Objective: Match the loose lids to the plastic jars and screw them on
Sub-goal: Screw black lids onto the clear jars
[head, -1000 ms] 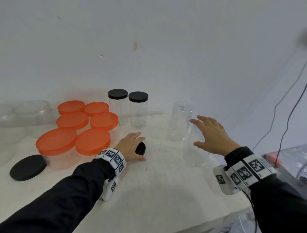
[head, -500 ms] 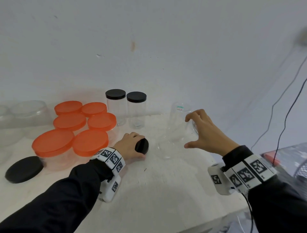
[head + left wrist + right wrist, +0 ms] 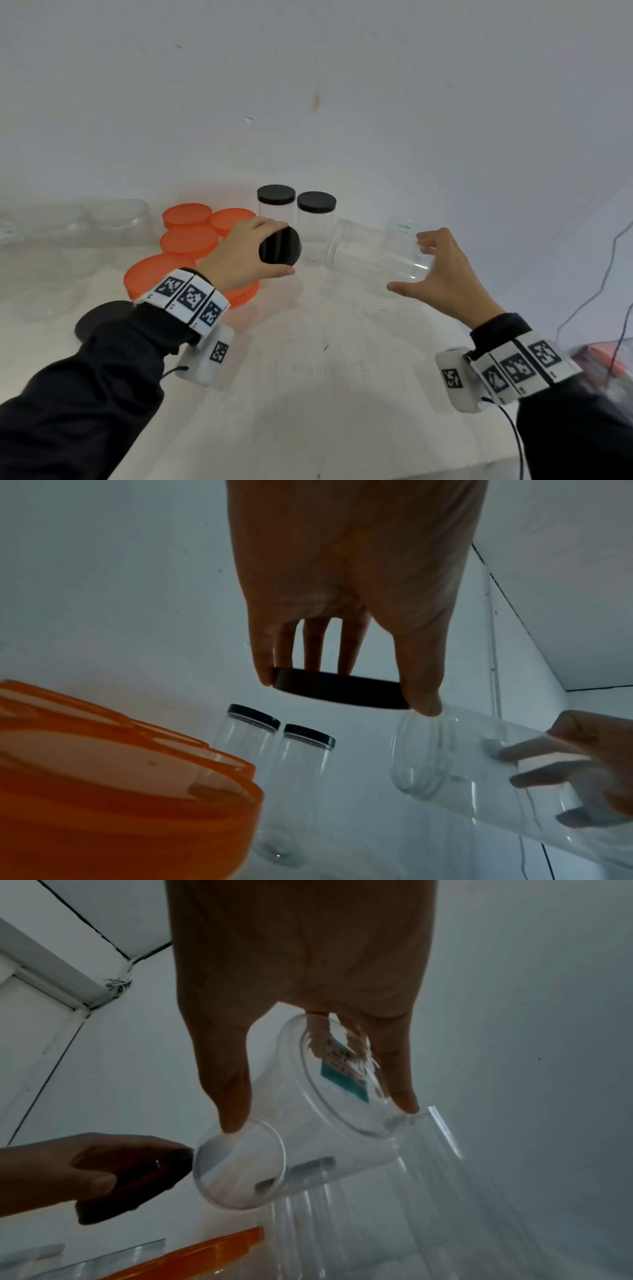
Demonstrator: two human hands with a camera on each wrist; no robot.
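Note:
My left hand [image 3: 251, 255] holds a small black lid [image 3: 280, 246] by its rim, lifted off the table and turned on edge; the lid [image 3: 339, 690] shows between fingertips and thumb in the left wrist view. My right hand [image 3: 442, 274] grips a clear lidless jar [image 3: 376, 251] near its base, tilted on its side in the air with the open mouth facing left toward the lid. The jar [image 3: 308, 1123] has a teal label on its bottom. Lid and jar mouth are close but apart.
Two clear jars with black lids [image 3: 294, 212] stand at the back. Several orange-lidded tubs [image 3: 161, 274] crowd the left, with a large black lid [image 3: 99, 318] lying in front of them. Clear lidless containers [image 3: 68, 226] sit far left. The table edge [image 3: 445, 469] runs front right.
My left hand has lifted the black lid off the table and turned it toward the jar. My right hand has taken the clear jar, raised it and tipped it sideways.

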